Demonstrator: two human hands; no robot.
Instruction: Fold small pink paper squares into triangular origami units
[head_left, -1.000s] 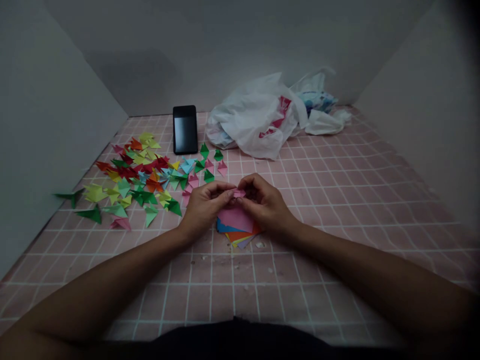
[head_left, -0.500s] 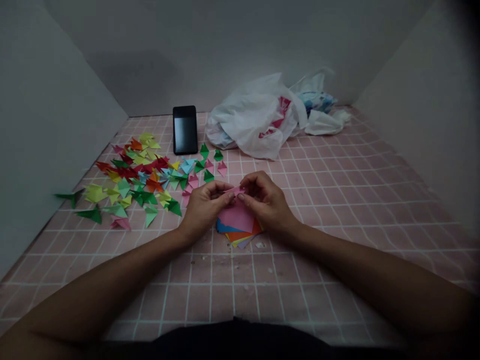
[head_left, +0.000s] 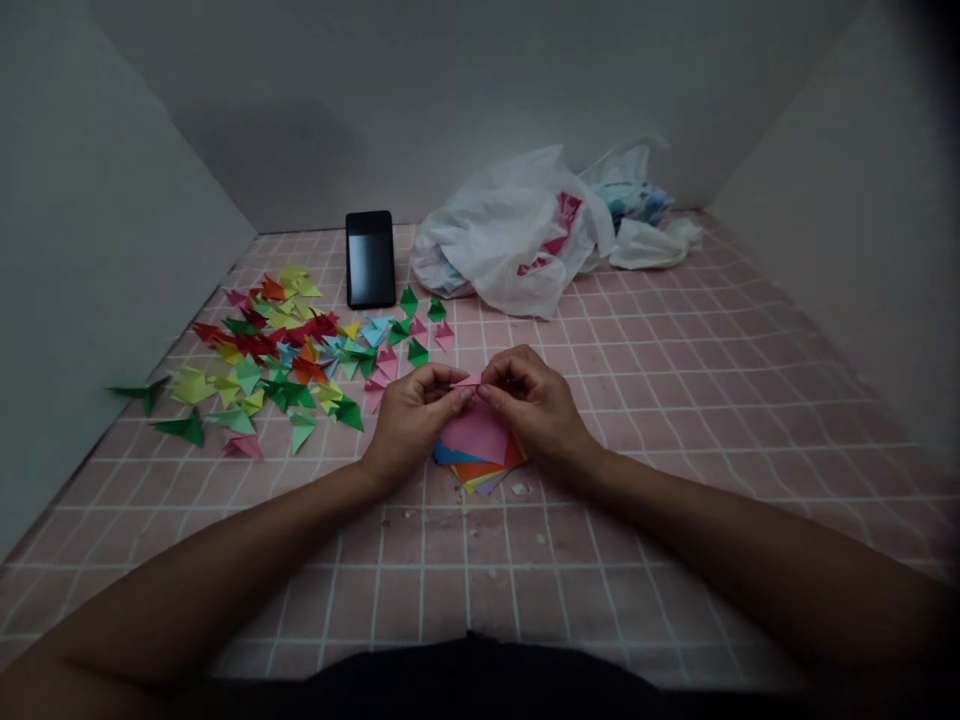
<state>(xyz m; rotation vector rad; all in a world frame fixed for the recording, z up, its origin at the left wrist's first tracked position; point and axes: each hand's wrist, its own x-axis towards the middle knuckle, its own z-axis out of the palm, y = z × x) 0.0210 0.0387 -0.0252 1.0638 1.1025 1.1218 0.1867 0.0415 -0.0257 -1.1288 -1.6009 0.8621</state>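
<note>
Between my two hands is a small folded piece of pink paper [head_left: 468, 380], partly hidden by the fingers. My left hand [head_left: 411, 415] pinches its left side with thumb and forefinger. From the other side my right hand [head_left: 534, 405] grips it the same way, with the fingers curled. Right below them lies a stack of coloured paper sheets [head_left: 476, 437], fanned slightly, with pink on top and blue, orange, yellow and lilac edges showing. To the left spreads a heap of small folded paper pieces [head_left: 289, 345] in green, red, yellow, blue and pink.
A black phone [head_left: 370, 260] lies behind the folded pieces. Crumpled white plastic bags [head_left: 517, 235] sit against the back wall, with a blue-patterned pack [head_left: 637, 203] beside them. Walls enclose the pink checked tablecloth [head_left: 697, 400] at left, back and right.
The folded pink paper has turned slightly between my fingers and shows more of its pointed shape. Both hands have shifted only a little.
</note>
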